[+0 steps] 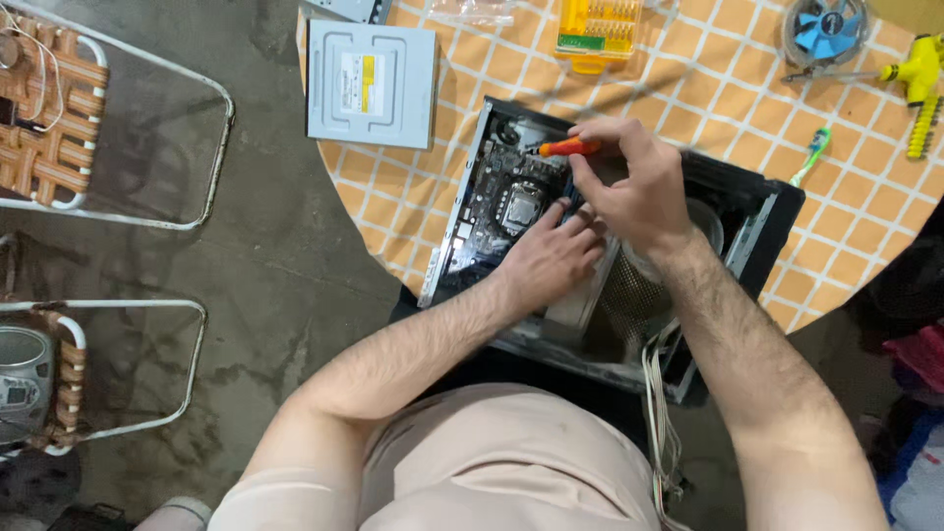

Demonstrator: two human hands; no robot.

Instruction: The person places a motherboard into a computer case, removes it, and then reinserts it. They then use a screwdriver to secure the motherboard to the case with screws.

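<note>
Mid-frame, right hand (634,182) grips an orange-handled screwdriver (568,148) over the open PC case (757,221), left hand (551,258) resting flat just below it, fingers on the motherboard (497,182).

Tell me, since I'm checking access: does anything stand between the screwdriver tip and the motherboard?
Nothing visible does. The right hand holds the orange-handled screwdriver over the motherboard in the open computer case; the left hand rests beside it.

Open computer case (757,211): interior crowded by both hands; motherboard (506,192) at left stood exposed. Optical drive (371,84) occupied far-left tabletop.
</note>
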